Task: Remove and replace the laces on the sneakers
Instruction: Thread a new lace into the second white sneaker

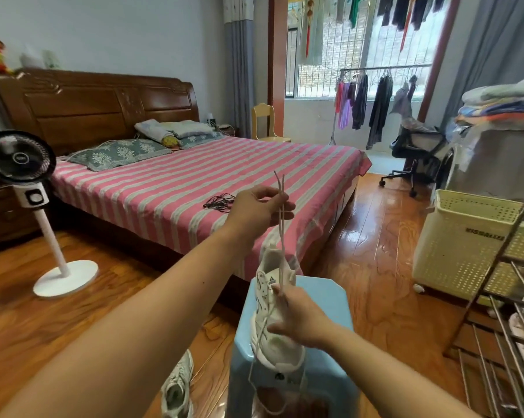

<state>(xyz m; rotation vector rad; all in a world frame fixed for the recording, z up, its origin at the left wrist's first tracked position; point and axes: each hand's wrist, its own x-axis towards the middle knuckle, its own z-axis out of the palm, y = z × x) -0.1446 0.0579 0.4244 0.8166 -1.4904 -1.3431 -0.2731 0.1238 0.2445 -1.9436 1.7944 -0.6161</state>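
Observation:
A white sneaker (271, 285) lies on a light blue plastic stool (324, 300), toe toward me. Two strands of its white lace (282, 233) run straight up from the shoe. My left hand (256, 211) is raised above the shoe and pinches both strands near their tips, which stick up past the fingers. My right hand (303, 319) rests on the sneaker and pinches the strands where they leave it. A second pale sneaker (177, 387) lies on the floor left of the stool. A bundle of black laces (220, 203) sits on the bed.
The bed with a pink striped sheet (170, 188) stands just beyond the stool. A white standing fan (22, 176) is at the left. At the right are a cream laundry basket (466, 245) and a metal shoe rack (508, 342). The floor is wood.

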